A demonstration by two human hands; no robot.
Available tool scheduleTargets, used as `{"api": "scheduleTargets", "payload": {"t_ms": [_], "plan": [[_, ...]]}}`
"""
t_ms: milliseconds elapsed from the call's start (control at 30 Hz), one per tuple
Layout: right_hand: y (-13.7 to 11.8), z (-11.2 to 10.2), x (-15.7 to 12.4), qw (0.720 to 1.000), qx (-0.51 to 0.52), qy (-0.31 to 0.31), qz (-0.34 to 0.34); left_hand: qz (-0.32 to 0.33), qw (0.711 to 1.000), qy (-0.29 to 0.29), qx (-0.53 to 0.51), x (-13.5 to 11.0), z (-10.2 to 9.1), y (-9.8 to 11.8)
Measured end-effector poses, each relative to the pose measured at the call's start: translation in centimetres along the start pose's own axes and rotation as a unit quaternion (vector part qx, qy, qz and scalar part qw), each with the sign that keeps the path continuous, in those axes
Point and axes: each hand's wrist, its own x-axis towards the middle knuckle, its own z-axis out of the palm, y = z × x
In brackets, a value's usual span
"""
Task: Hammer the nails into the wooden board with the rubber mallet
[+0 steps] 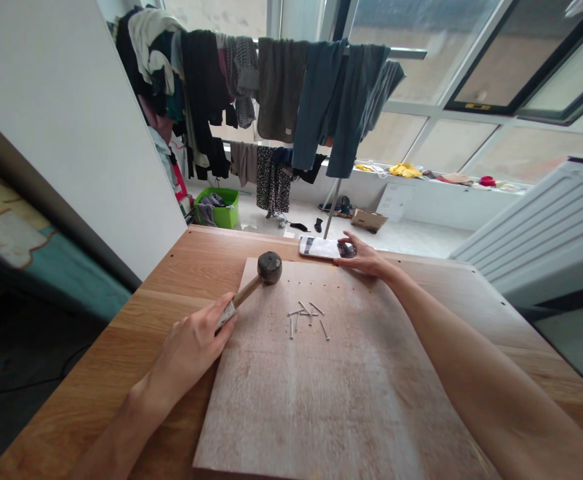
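Pale-brown wood board [311, 400] here; L hand [191, 347] by its left edge, wrapped round hammer [269, 267]. Loose nails [307, 314] atop board, a hammer knock cd scatter 'em. Past board's far edge: R hand [364, 257] half-open at phone [321, 247], hold unclear; a nudge cd tip phone off counter [161, 293].

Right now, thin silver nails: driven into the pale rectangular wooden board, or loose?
Loose: the thin silver nails lie on their sides on the board, some crossing, shafts exposed.

The bare left hand [191, 340] and bare right hand [365, 257] have slim fingers [222, 302]; both bare forearms [471, 370] taper to narrow wrists [385, 269].
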Motion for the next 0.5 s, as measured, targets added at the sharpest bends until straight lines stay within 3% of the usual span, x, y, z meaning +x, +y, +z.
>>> {"api": "scheduleTargets", "payload": {"t_ms": [367,500], "plan": [[0.62,0.00,-0.07,0.999,0.044,-0.013,-0.017,0.000,1.000,0.004,-0.005,0.01,0.03,0.00],[0.47,0.13,-0.46,0.999,0.048,-0.001,0.006,0.002,1.000,-0.005,0.002,-0.06,-0.06,0.04]]}}
